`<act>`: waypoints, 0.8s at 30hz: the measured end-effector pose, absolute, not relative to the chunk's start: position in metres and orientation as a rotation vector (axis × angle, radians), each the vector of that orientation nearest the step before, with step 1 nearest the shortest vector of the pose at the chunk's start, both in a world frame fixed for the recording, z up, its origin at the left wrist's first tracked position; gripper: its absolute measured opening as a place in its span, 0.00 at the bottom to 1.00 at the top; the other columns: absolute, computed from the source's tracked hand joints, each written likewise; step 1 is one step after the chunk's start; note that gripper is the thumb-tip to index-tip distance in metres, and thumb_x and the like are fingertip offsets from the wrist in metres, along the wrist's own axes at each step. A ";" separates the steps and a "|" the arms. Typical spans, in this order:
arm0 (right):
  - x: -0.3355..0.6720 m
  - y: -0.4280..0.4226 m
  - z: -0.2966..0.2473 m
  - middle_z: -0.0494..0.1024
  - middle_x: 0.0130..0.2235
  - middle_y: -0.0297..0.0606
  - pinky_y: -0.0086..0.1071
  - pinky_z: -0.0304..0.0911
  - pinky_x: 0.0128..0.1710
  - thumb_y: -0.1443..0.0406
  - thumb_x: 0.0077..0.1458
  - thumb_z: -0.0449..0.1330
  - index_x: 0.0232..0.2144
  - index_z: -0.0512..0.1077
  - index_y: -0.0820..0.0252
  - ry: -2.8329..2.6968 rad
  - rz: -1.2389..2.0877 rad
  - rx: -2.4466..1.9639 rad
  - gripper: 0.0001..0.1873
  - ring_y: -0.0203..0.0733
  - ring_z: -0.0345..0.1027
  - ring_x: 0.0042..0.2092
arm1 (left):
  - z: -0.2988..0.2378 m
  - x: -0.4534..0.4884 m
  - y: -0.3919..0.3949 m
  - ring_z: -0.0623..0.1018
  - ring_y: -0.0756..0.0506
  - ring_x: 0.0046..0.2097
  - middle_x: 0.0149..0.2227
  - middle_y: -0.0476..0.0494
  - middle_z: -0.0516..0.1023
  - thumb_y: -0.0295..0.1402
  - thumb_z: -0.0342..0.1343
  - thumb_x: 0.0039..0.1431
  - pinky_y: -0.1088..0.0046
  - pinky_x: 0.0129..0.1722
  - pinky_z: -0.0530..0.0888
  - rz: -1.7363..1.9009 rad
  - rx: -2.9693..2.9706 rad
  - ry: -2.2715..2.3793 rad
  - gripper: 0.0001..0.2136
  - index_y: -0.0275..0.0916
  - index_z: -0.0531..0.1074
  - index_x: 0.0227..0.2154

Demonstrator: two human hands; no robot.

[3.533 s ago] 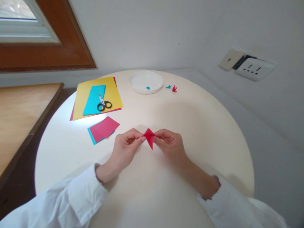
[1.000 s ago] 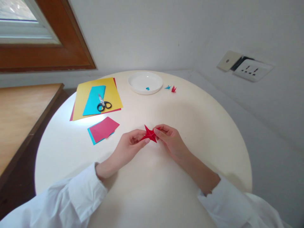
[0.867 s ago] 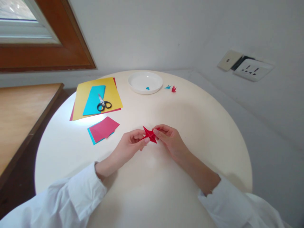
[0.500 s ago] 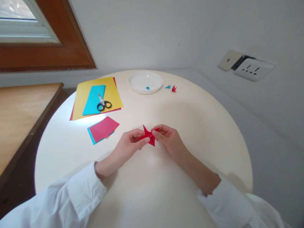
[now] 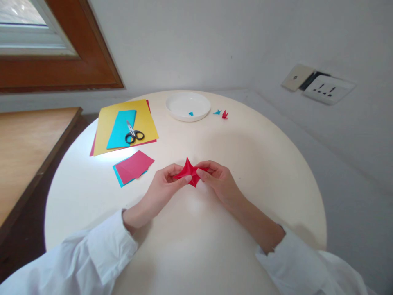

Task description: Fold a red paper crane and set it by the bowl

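A folded piece of red origami paper (image 5: 188,168), star-like with pointed corners, is held above the middle of the white round table (image 5: 196,246). My left hand (image 5: 167,180) pinches its left side, the thumb lying across the front. On the opposite side, my right hand (image 5: 216,176) grips the right point between thumb and fingers. Both hands are closed on the paper, and their fingertips hide parts of its edges. One corner points up and away from me, another down toward me.
Left of my hands lie red and blue paper pieces (image 5: 135,167). Behind them, scissors (image 5: 134,135) rest on a blue sheet (image 5: 119,129) over yellow paper (image 5: 147,119). A white plate (image 5: 172,108) holds a small blue piece; a blue paper crane (image 5: 217,112) and red one (image 5: 225,114) sit beside it.
The red paper has spread a little wider between my hands, its upper corner broader and slightly higher. My left thumb has shifted slightly left. The other things have stayed put.
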State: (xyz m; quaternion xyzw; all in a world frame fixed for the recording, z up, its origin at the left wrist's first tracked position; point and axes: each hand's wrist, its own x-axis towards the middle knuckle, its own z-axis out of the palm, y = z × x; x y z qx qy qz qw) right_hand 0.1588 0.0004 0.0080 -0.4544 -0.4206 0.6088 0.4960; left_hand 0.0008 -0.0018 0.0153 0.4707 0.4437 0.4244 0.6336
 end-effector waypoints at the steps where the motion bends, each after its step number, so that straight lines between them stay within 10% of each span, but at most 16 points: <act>1: 0.159 0.000 0.008 0.77 0.28 0.32 0.32 0.64 0.36 0.59 0.38 0.68 0.26 0.74 0.58 -1.018 1.477 -1.098 0.12 0.35 0.68 0.31 | 0.015 0.001 -0.002 0.75 0.50 0.31 0.30 0.46 0.77 0.37 0.65 0.44 0.75 0.32 0.69 0.979 1.072 1.022 0.12 0.35 0.73 0.29; 24: 0.159 -0.001 0.009 0.79 0.30 0.35 0.32 0.63 0.31 0.56 0.40 0.66 0.30 0.76 0.58 -1.059 1.493 -1.128 0.15 0.37 0.69 0.31 | 0.014 0.003 0.000 0.74 0.51 0.28 0.27 0.50 0.75 0.35 0.65 0.43 0.76 0.29 0.71 1.116 1.020 1.086 0.12 0.36 0.70 0.29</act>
